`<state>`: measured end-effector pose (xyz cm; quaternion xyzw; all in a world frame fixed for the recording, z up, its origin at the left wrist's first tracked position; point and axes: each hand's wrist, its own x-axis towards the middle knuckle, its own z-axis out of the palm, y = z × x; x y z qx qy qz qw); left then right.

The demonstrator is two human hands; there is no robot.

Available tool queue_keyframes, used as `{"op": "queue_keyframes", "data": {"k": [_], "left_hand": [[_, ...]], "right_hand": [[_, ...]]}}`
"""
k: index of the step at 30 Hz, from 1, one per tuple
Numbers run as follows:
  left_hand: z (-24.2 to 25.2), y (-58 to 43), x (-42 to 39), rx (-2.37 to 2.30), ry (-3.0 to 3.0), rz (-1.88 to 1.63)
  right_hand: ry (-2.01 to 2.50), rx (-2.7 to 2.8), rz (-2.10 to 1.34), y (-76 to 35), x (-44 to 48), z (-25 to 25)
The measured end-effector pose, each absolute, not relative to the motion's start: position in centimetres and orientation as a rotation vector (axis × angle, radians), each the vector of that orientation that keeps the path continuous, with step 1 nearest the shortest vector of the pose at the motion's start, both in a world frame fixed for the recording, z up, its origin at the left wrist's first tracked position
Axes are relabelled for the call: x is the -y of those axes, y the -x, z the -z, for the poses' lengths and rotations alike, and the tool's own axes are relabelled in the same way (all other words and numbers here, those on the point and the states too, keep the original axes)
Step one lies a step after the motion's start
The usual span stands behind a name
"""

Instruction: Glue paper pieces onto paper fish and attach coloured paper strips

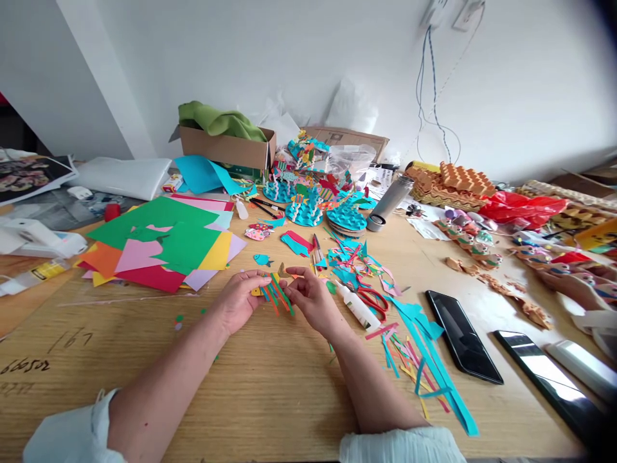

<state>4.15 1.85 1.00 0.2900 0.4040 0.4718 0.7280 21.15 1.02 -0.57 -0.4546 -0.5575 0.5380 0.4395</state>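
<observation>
My left hand [236, 301] and my right hand [312, 299] meet above the wooden table, pinching a small paper fish [274, 293] from both sides. It has a yellow body and thin strips of green, orange and red paper. A small teal paper fish [263, 260] lies just beyond my hands. To the right of my right hand are a white glue bottle [357, 307] and red-handled scissors [372, 302], among teal and pink paper scraps [357, 257].
A stack of coloured card [164, 241] lies left of my hands. Several teal paper craft pieces [303, 212] stand behind them, before a cardboard box [226, 148]. Two phones [463, 335] lie to the right. A co-worker's hand [571, 287] works at the far right.
</observation>
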Motion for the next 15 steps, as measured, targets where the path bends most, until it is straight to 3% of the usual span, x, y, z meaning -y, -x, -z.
{"op": "queue_keyframes", "data": {"k": [15], "left_hand": [[-1.18,-4.20,-2.11,-0.935,-0.544,-1.167]], "right_hand": [[1.114,1.101,-1.546,-21.05,-0.70,-0.04]]}}
